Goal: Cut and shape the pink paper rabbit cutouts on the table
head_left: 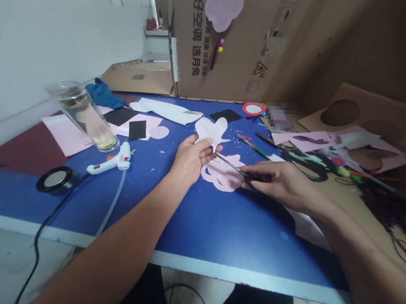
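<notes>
My left hand [192,158] pinches the lower edge of a pale pink paper cut-out [212,129] with rounded lobes, held just above the blue table [198,217]. My right hand [280,181] grips a small pair of scissors [235,167]; the thin blades point left and reach the cut-out's bottom edge by my left fingers. Under the blades a pink paper scrap [222,174] with scalloped edges lies flat on the table.
A white glue gun [112,161] with its cord lies at left, near a tilted glass jar [86,114] and a black tape roll [56,179]. Big black-handled scissors [305,162], pens and pink paper sit at right. A cardboard box [229,41] stands behind.
</notes>
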Tool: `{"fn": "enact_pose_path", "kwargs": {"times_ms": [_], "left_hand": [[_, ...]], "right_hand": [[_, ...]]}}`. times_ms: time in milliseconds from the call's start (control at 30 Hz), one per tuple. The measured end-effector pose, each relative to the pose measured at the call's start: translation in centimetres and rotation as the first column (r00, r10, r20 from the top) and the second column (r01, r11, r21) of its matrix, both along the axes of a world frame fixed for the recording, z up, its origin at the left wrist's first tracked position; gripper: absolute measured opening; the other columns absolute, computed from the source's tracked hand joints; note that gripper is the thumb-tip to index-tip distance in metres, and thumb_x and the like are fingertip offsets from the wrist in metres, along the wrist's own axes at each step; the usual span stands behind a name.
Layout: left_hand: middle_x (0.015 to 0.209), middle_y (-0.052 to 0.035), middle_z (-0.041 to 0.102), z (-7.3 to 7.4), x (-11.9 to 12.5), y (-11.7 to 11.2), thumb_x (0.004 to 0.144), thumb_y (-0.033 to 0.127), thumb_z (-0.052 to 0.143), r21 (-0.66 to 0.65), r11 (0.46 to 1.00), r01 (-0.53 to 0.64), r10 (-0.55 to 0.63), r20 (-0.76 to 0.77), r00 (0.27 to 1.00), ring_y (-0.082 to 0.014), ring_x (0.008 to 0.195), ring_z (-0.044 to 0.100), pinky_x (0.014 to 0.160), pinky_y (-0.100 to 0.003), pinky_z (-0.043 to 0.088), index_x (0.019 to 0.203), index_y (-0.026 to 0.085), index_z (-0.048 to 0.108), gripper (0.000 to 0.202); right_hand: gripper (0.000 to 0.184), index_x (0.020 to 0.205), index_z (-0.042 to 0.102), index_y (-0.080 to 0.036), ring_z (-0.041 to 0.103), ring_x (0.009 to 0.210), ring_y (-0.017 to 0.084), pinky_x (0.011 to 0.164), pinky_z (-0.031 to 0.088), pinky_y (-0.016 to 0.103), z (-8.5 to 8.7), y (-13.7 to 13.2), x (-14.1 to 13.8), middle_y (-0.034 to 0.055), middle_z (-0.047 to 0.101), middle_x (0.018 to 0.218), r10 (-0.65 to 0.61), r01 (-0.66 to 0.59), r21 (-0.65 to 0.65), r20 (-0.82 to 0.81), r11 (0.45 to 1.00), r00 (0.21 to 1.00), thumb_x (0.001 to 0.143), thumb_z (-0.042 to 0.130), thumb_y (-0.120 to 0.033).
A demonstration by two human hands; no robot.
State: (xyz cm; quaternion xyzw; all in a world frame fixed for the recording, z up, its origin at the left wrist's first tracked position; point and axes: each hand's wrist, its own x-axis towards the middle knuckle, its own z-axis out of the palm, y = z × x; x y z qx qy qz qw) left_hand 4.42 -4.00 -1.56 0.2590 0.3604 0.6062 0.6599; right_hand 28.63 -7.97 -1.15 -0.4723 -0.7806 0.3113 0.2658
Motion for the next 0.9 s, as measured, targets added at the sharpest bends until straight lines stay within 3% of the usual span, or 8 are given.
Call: {"fn": "enact_pose_path", "kwargs": {"times_ms": [367, 533, 633, 700, 767, 900], "left_hand": [[0.09, -0.0047, 0.077, -0.1, 0.1, 0.1, 0.079, 0.01, 0.081, -0.025, 1.0, -0.011, 0.011, -0.028, 1.0, -0.0248, 0.093, 0.08, 0.089, -0.037, 0.061, 0.094, 0.02, 0.055, 0.031], [0.089, -0.0053, 0.076, -0.1, -0.2, 0.4, 0.082, 0.008, 0.078, -0.028, 0.999, -0.04, 0.039, -0.032, 0.999, -0.0233, 0.086, 0.08, 0.087, -0.037, 0.062, 0.094, 0.019, 0.057, 0.026], [0.088, -0.0055, 0.077, -0.1, -0.6, 0.7, 0.082, 0.007, 0.076, -0.013, 0.998, -0.062, 0.062, -0.036, 0.997, -0.022, 0.08, 0.079, 0.084, -0.036, 0.062, 0.093, 0.018, 0.058, 0.023], [0.087, -0.0058, 0.077, -0.1, -0.8, 0.9, 0.084, 0.008, 0.075, -0.018, 0.997, -0.071, 0.07, -0.041, 0.997, -0.0216, 0.08, 0.079, 0.083, -0.034, 0.062, 0.092, 0.018, 0.059, 0.021], [0.087, -0.0059, 0.077, -0.1, -0.9, 1.0, 0.084, 0.007, 0.073, -0.027, 0.996, -0.079, 0.078, -0.041, 0.996, -0.0209, 0.079, 0.079, 0.081, -0.033, 0.062, 0.092, 0.018, 0.06, 0.019], [0.085, -0.0059, 0.076, -0.2, -0.8, 1.3, 0.083, 0.007, 0.073, -0.025, 0.998, -0.063, 0.063, -0.026, 0.998, -0.0209, 0.079, 0.079, 0.078, -0.032, 0.062, 0.091, 0.019, 0.061, 0.019]], "right_hand": [[0.037, 0.126, 0.082, -0.031, 0.074, 0.086, 0.023, 0.072, 0.057, 0.032, -0.2, 0.2, 0.1, 0.0026, 0.083, 0.102, 0.076, -0.076, 0.0, 0.045, 0.997, 0.996, 0.091, 0.074, -0.041], [0.037, 0.127, 0.081, -0.033, 0.075, 0.087, 0.021, 0.075, 0.055, 0.029, -0.1, 0.4, 0.0, -0.0002, 0.083, 0.103, 0.143, -0.14, -0.039, 0.119, 0.989, 0.983, 0.091, 0.073, -0.037], [0.038, 0.124, 0.082, -0.031, 0.072, 0.077, 0.021, 0.066, 0.051, 0.029, -0.8, 0.8, 0.4, -0.0003, 0.082, 0.092, 0.017, -0.017, 0.002, 0.135, 1.0, 0.991, 0.088, 0.076, -0.043], [0.037, 0.122, 0.083, -0.029, 0.072, 0.08, 0.023, 0.068, 0.051, 0.031, -1.4, 1.3, 0.9, 0.0017, 0.082, 0.097, -0.125, 0.114, 0.09, 0.126, 0.989, 0.984, 0.087, 0.075, -0.039], [0.036, 0.119, 0.084, -0.027, 0.071, 0.076, 0.024, 0.067, 0.05, 0.032, -1.9, 1.8, 1.5, 0.0042, 0.082, 0.095, -0.289, 0.261, 0.191, 0.135, 0.946, 0.948, 0.084, 0.075, -0.033], [0.036, 0.116, 0.085, -0.024, 0.067, 0.073, 0.022, 0.064, 0.047, 0.031, -2.1, 2.5, 2.5, 0.0063, 0.078, 0.088, -0.439, 0.367, 0.295, 0.235, 0.882, 0.867, 0.085, 0.077, -0.04]]}}
